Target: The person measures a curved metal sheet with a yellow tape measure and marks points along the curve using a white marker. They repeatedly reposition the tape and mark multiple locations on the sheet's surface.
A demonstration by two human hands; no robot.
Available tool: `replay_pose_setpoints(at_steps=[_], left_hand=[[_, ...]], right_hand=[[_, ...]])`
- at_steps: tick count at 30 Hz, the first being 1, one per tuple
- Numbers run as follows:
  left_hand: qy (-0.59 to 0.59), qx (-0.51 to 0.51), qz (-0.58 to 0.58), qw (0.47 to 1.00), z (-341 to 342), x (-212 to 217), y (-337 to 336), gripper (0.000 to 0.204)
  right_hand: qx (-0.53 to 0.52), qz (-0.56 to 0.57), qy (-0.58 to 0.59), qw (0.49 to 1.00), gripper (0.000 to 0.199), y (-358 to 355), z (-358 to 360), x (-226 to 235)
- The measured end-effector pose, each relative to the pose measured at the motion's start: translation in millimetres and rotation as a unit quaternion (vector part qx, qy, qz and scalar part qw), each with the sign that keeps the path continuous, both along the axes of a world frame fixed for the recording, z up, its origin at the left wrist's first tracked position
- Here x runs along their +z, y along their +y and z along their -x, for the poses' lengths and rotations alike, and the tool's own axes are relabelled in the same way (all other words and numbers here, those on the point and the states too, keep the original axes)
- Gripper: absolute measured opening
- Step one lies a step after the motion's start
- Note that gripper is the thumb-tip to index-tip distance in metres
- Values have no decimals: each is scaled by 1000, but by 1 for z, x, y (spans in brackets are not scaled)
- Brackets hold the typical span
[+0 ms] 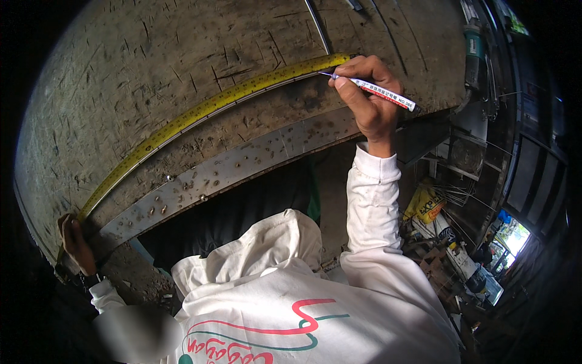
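While the tape measure lay stretched across the scarred steel table, marking was under way.
Left hand, at eight o'clock, pinned the tape's end at the edge; right hand, at one o'clock, gripped a marker pen, tip at the tape. Risk: tape slipping sideways, falsifying the mark. Left fingers were partly cut off; graduations illegible.

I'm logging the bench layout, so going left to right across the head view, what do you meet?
Left hand at the table's corner → yellow tape measure stretched across the scarred table → right hand holding a white marker pen → green power tool.
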State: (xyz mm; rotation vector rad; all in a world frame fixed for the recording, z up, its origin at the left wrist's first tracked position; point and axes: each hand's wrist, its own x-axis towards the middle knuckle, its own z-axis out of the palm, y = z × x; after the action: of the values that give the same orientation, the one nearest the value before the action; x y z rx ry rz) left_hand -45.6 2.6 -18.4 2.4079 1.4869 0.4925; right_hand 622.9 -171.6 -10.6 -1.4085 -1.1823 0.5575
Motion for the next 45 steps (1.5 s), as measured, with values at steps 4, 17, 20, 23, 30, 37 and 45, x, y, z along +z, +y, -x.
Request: replay_pose_setpoints(at_steps=[4, 17, 20, 23, 30, 37, 45], left_hand=[[13, -7, -9, 1000, 1, 0, 0, 14], [-16, 27, 33, 999, -2, 1, -3, 13], [-4, -5, 8, 1000, 6, -2, 1, 14], [-28, -9, 22, 999, -9, 4, -3, 13], [-39, -8, -3, 999, -31, 12, -4, 11], [-50, 7, 6, 999, -40, 15, -7, 14], [-79, 21, 30, 996, -41, 13, -9, 16]], right_hand=[[-2, 5, -8, 1000, 13, 0, 0, -1], [9, -18, 37, 999, 8, -7, -7, -2], [0, -57, 101, 993, 8, -5, -3, 2], [-133, -92, 168, 972, 9, -6, -4, 2], [-231, -84, 70, 967, 22, -3, 4, 6], [-141, -61, 79, 985, 21, -3, 3, 2], [-3, 9, 92, 996, 17, -10, -1, 2]])
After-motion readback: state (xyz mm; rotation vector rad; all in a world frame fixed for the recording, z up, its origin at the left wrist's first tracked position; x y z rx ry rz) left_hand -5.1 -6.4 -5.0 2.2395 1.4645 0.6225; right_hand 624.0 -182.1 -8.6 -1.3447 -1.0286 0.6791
